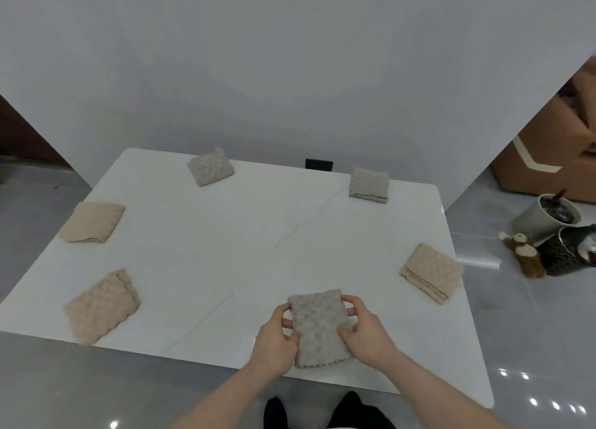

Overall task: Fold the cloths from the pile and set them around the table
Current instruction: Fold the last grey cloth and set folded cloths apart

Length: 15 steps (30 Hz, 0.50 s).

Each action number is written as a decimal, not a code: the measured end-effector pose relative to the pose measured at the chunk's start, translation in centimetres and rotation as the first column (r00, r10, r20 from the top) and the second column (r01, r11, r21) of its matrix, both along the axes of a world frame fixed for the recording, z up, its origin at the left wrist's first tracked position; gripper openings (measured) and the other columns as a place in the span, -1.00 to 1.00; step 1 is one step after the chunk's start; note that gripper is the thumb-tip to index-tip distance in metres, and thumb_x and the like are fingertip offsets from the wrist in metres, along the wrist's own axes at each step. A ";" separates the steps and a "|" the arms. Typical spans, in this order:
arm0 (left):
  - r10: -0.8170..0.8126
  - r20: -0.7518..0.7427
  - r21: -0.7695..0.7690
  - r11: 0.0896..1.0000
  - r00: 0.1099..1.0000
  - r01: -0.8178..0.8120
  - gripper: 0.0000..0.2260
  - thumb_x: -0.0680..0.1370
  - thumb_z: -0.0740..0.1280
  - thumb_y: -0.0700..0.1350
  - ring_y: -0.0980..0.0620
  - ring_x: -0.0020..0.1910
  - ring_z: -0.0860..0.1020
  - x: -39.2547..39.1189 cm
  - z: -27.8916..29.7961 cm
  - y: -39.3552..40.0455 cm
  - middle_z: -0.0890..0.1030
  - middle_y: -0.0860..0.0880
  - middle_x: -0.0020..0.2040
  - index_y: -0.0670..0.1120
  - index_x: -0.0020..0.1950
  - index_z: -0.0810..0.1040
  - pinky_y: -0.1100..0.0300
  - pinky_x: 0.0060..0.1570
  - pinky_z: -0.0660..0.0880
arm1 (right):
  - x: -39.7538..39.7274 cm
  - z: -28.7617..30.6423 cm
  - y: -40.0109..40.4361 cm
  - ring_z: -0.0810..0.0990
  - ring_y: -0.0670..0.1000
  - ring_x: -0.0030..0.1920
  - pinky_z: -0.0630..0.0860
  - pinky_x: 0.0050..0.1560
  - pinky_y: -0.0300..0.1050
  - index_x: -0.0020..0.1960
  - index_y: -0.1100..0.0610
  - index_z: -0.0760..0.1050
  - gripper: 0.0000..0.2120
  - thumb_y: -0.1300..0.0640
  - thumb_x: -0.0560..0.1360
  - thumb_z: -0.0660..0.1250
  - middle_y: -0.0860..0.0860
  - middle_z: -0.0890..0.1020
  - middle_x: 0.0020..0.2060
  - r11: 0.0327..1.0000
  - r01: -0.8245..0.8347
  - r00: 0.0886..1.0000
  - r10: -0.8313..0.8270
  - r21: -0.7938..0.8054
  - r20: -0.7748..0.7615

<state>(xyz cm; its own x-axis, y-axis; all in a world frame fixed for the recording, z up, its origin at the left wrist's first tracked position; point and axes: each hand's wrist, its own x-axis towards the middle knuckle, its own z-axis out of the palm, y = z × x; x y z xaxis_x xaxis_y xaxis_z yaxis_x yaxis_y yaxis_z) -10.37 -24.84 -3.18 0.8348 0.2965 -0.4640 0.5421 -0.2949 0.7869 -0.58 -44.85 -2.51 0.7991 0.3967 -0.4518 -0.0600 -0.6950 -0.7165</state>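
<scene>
Folded grey cloth (319, 327) lies at the near edge of the white table (225, 251), between both hands: left hand (275, 341) and right hand (364, 327) pinch its side edges, fingers curled.

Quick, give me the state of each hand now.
Left hand: fingers grip the left edge of the grey folded cloth.
Right hand: fingers grip its right edge.

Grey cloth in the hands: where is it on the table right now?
Head view: the grey folded cloth lies at the table's near edge, slightly right of centre, held between the left hand and right hand.
</scene>
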 end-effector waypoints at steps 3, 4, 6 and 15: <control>0.041 -0.022 0.013 0.999 0.999 -0.040 -0.57 0.59 0.35 -0.08 0.14 -0.23 0.67 0.5 -0.7 -0.8 0.63 0.11 0.00 0.15 0.43 0.38 0.22 -0.18 0.60 | 1.1 -0.3 -0.3 0.65 -0.09 -0.28 0.61 -0.22 -0.14 0.39 -0.17 0.30 -0.52 0.13 0.54 0.33 -0.13 0.55 0.09 0.999 -0.043 0.999 0.043 -0.019 -0.004; 0.054 -0.028 0.027 0.998 0.998 -0.053 -0.59 0.58 0.36 -0.07 0.15 -0.21 0.67 0.7 -1.0 -1.1 0.64 0.11 -0.03 0.15 0.41 0.39 0.23 -0.17 0.59 | 1.6 -0.4 -0.5 0.63 -0.12 -0.30 0.58 -0.24 -0.19 0.40 -0.16 0.30 -0.52 0.14 0.55 0.33 -0.13 0.55 0.09 0.998 -0.058 0.998 0.058 -0.024 -0.007; 0.066 -0.041 0.053 0.997 0.997 -0.064 -0.62 0.57 0.38 -0.06 0.19 -0.20 0.65 1.2 -1.4 -1.7 0.66 0.11 -0.08 0.16 0.35 0.42 0.27 -0.18 0.55 | 2.8 -0.5 -0.9 0.57 -0.17 -0.31 0.49 -0.28 -0.30 0.42 -0.12 0.30 -0.51 0.15 0.55 0.32 -0.11 0.55 0.10 0.994 -0.099 0.995 0.099 -0.038 -0.003; 0.163 -0.146 0.143 0.979 0.976 -0.142 -0.76 0.53 0.42 -0.09 0.18 -0.22 0.61 3.5 -4.4 -6.7 0.66 0.11 -0.19 0.10 0.12 0.44 0.17 -0.15 0.57 | 7.6 -3.5 -4.1 0.48 -0.29 -0.30 0.38 -0.28 -0.43 0.45 -0.08 0.29 -0.49 0.19 0.56 0.32 -0.14 0.54 0.12 0.948 -0.311 0.950 0.309 -0.067 -0.039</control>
<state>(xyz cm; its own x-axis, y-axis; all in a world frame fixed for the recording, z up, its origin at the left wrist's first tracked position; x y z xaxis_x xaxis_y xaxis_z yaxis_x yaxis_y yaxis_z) -6.85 -31.55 -7.61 0.6951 0.4815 -0.5338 0.7018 -0.2938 0.6489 7.03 -48.94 -6.01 0.6287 0.5889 -0.5078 0.1476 -0.7316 -0.6656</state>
